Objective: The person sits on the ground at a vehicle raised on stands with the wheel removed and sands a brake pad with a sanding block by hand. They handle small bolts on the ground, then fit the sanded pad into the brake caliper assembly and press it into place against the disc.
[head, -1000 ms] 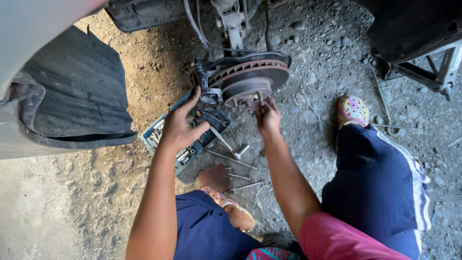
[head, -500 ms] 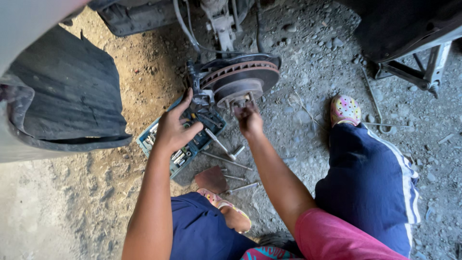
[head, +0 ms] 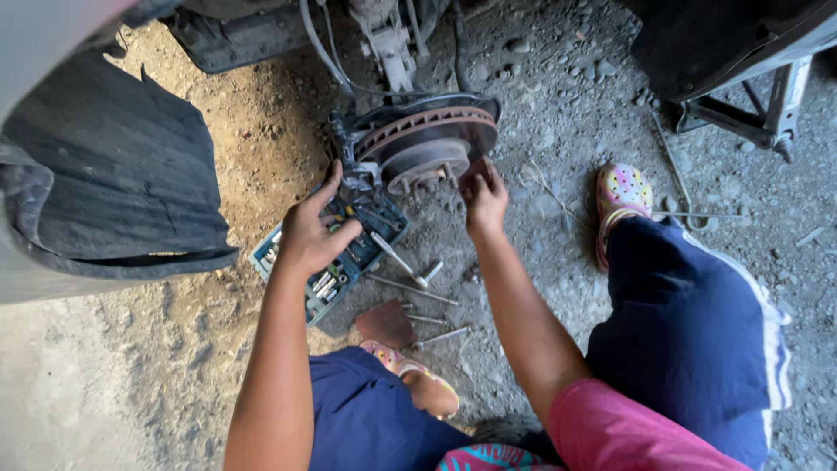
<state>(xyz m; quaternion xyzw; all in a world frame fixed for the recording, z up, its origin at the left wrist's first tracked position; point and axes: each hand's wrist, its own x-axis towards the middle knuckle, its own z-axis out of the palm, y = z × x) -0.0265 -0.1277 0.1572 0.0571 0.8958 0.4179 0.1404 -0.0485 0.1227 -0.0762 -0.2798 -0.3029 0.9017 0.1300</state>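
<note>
Head view, looking down. A round, rust-streaked metal brake disc [head: 429,139] sits on the hub of a raised vehicle, at the top centre of the frame. It is seen nearly edge-on, so its long axis runs left to right across the picture, rising slightly toward the right; its hub face tilts down toward the person. The rim is grey with an orange-brown band of rust, the central hub a duller grey, and a dark caliper bracket [head: 349,148] clamps its left edge.

The left hand [head: 312,228] reaches up with fingers spread in a wide grip, fingertips touching the bracket just left of the disc; it closes on nothing. The right hand [head: 484,196] is at the lower right edge of the disc, its grip narrow, fingers pinched on a small dark piece against the rim; what that piece is cannot be told.

The floor [head: 558,105] is grey gravel and compacted dirt, sandier toward the left. An open blue-green socket case [head: 336,262] lies under the left hand, with loose steel bars and a ratchet [head: 405,266] beside it. A black plastic wheel-arch liner [head: 113,174] hangs at left, and a metal jack stand [head: 758,113] stands at upper right, well apart.
</note>
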